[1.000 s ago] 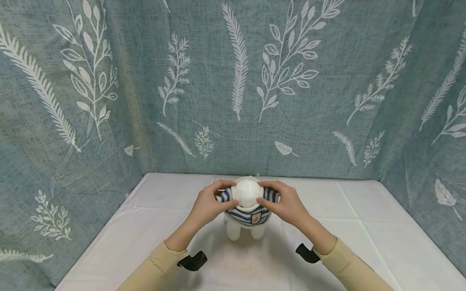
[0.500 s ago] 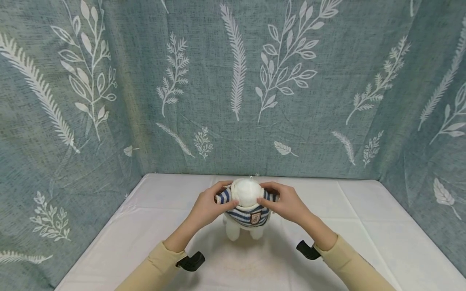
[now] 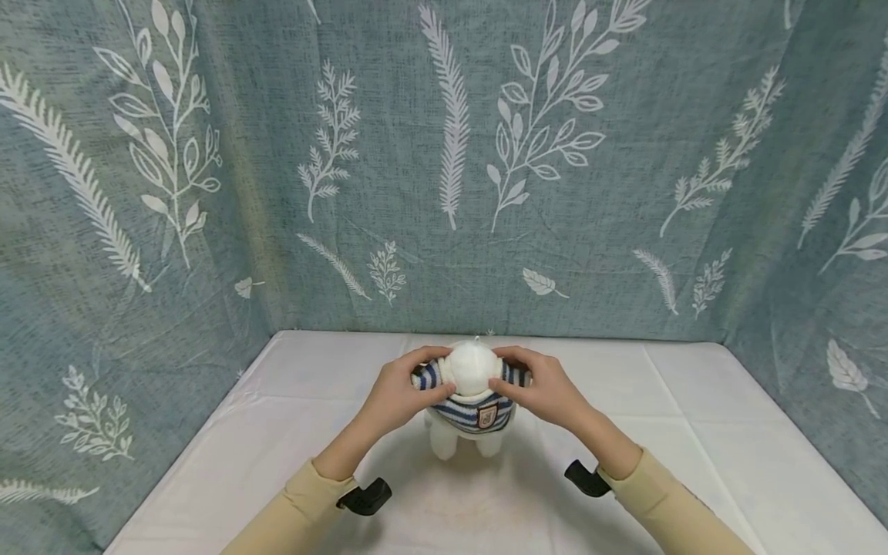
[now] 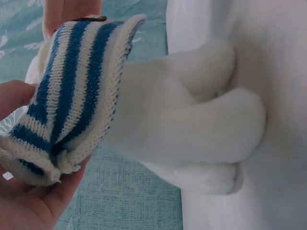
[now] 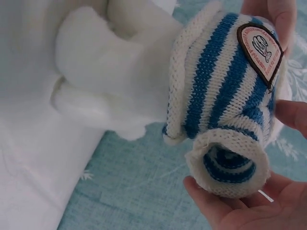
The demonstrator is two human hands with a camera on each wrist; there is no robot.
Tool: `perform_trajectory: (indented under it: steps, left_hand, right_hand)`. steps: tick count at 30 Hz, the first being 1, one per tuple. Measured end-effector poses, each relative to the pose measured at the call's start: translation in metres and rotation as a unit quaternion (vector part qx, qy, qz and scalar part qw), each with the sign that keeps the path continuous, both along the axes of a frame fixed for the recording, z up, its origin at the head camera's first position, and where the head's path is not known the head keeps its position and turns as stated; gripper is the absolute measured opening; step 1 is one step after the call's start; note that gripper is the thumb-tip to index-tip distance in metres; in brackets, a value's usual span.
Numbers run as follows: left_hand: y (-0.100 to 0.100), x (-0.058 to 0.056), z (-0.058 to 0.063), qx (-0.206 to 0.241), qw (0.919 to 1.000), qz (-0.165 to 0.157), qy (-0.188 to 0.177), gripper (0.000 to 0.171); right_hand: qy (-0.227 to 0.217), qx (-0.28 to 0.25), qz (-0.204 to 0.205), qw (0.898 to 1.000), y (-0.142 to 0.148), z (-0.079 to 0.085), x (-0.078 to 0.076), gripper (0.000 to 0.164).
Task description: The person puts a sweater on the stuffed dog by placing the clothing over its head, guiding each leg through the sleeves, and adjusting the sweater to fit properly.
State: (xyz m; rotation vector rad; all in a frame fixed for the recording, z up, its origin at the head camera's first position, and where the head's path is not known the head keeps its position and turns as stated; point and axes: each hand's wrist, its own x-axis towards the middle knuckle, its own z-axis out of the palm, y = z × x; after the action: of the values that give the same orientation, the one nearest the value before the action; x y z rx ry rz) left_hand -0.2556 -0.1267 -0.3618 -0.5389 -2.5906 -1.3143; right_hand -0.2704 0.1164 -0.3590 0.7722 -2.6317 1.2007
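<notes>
The left hand point(image 3: 398, 388) at nine o'clock and right hand point(image 3: 544, 387) at three pinch the striped sweater point(image 3: 459, 415) (one sleeve point(image 5: 232, 188) gapes), probably holding it even around the white toy point(image 3: 473, 368), upright on the surface point(image 3: 458, 509) toward six o'clock.

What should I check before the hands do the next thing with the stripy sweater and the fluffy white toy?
1. Left hand holding the blue-and-white striped knitted sweater: ok.
2. Right hand holding its other side: ok.
3. Round top of the white plush toy showing through the cream knitted collar: ok.
4. Paw poking out of the cream knitted cuff by the right hand: not ok, only striped knit shows inside.
5. Paw inside the squashed cuff by the left hand: cannot tell.
6. Peach shield-shaped badge facing the person: ok.
</notes>
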Motion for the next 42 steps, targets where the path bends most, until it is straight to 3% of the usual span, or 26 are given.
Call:
perform_trajectory:
  steps: [7, 18, 42]
  left_hand:
    - [-0.001, -0.003, 0.003, -0.015, 0.9991, 0.008, -0.039, 0.047]
    - [-0.005, -0.008, 0.001, 0.005, 0.9967, 0.006, -0.081, 0.044]
    - [-0.010, -0.015, -0.015, 0.072, 0.9853, -0.006, -0.155, 0.040]
  right_hand:
    - [-0.025, 0.008, 0.001, 1.000, 0.001, 0.001, -0.002, 0.050]
    - [-0.082, -0.001, -0.001, 0.997, 0.006, -0.006, -0.010, 0.049]
    - [-0.126, -0.063, 0.072, 0.988, 0.016, -0.031, -0.019, 0.045]
